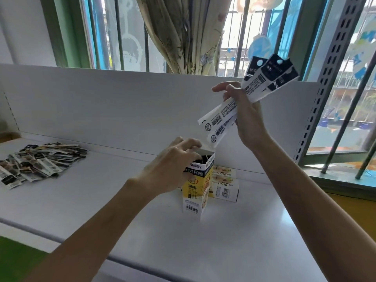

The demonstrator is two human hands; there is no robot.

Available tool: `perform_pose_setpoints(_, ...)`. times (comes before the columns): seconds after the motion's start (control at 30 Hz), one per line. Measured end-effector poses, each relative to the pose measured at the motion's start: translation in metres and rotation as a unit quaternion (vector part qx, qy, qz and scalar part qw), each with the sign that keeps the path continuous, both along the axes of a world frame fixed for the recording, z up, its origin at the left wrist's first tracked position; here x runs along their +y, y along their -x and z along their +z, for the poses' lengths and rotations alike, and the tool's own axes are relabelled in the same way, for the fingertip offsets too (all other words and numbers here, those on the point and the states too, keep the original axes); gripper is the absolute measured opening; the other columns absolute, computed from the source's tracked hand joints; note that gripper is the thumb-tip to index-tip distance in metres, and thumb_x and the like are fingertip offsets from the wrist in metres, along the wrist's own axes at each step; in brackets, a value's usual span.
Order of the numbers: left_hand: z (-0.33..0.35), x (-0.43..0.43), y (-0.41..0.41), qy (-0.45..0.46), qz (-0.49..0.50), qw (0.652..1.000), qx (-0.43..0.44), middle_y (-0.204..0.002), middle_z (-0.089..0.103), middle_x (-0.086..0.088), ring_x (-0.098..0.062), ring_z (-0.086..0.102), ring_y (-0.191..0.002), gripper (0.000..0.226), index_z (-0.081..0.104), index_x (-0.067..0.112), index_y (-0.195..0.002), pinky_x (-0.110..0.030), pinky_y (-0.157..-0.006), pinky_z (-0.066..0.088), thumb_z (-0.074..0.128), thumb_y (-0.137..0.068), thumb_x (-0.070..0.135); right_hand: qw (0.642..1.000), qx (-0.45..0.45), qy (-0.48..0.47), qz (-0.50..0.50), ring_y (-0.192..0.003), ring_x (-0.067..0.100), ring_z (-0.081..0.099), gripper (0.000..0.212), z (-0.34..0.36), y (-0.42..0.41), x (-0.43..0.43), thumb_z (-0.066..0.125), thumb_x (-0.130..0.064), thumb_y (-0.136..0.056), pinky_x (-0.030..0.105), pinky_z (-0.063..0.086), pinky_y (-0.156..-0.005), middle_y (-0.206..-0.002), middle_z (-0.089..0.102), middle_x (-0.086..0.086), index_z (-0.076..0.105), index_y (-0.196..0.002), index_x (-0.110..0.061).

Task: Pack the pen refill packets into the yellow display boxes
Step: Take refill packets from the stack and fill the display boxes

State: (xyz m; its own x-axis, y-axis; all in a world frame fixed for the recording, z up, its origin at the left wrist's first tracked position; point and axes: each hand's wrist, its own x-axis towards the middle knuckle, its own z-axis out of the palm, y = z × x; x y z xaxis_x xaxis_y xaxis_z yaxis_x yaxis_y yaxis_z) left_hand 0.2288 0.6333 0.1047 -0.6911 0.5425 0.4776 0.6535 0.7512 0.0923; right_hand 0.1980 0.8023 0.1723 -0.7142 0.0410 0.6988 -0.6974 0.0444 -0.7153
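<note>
Aloft, packets (pixel 220 113) aslant down-left in tight right fingers (pixel 221 87); left fingers (pixel 189 144) round upright box (pixel 195 189)

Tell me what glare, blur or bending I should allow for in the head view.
Head view: daylight through the barred window washes out the panes behind the packets in the right hand; in the same view the shelf upright bows near the edge; the loose pile at far left is soft, print unreadable; the yellow box under the left hand is fairly sharp.
</note>
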Motion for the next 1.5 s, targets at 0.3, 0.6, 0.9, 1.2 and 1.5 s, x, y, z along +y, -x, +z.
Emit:
perform_pose_setpoints(0.3,-0.013,0.000,0.001,-0.022,-0.021,0.999,0.028,-0.126,0.056,0.000,-0.019,0.038,-0.124,0.039,0.062,0.007,-0.115,-0.036,-0.102,0.041,0.071,-0.077,0.013,0.998,-0.048,0.022,0.038,-0.065,0.001,0.052,0.015,-0.004,-0.001,0.011,0.055,-0.002,-0.084,0.021,0.048,-0.065,-0.079,0.052,-0.007,0.060,-0.078,-0.015)
perform_pose_setpoints(0.6,-0.010,0.004,-0.003,-0.019,0.006,1.000,0.000,-0.129,0.052,0.002,-0.017,0.029,-0.122,0.056,0.043,0.020,-0.135,-0.035,-0.097,0.043,0.064,-0.084,0.013,0.991,-0.084,0.080,0.064,-0.064,0.012,0.062,0.013,-0.011,0.002,0.017,0.058,0.000,-0.086,0.025,0.053,-0.065,-0.068,0.061,0.000,0.059,-0.076,-0.009)
perform_pose_setpoints(0.9,-0.014,0.004,-0.004,-0.045,-0.020,0.999,0.021,-0.130,0.056,0.007,-0.020,0.035,-0.122,0.052,0.052,0.022,-0.130,-0.038,-0.095,0.045,0.065,-0.081,0.007,0.998,-0.045,0.012,0.039,-0.067,0.010,0.063,0.011,-0.016,0.001,0.006,0.064,-0.012,-0.084,0.027,0.053,-0.069,-0.066,0.066,-0.006,0.058,-0.075,-0.012)
perform_pose_setpoints(1.2,-0.017,0.007,0.001,-0.045,-0.023,0.998,0.045,-0.124,0.060,0.005,-0.021,0.038,-0.120,0.049,0.056,0.018,-0.126,-0.034,-0.096,0.042,0.067,-0.080,0.008,0.992,-0.026,-0.113,-0.048,-0.056,0.004,0.057,0.023,-0.020,-0.002,0.000,0.066,-0.018,-0.084,0.021,0.050,-0.060,-0.064,0.059,-0.003,0.054,-0.064,-0.018)
perform_pose_setpoints(1.5,-0.017,0.013,0.004,-0.077,-0.045,0.996,0.010,-0.127,0.057,0.005,-0.021,0.033,-0.123,0.050,0.058,0.016,-0.124,-0.031,-0.099,0.035,0.066,-0.078,0.000,0.942,-0.090,-0.313,-0.081,-0.060,0.016,0.061,0.021,-0.050,0.012,-0.006,0.068,-0.026,-0.082,0.025,0.050,-0.054,-0.072,0.063,0.005,0.063,-0.079,-0.006)
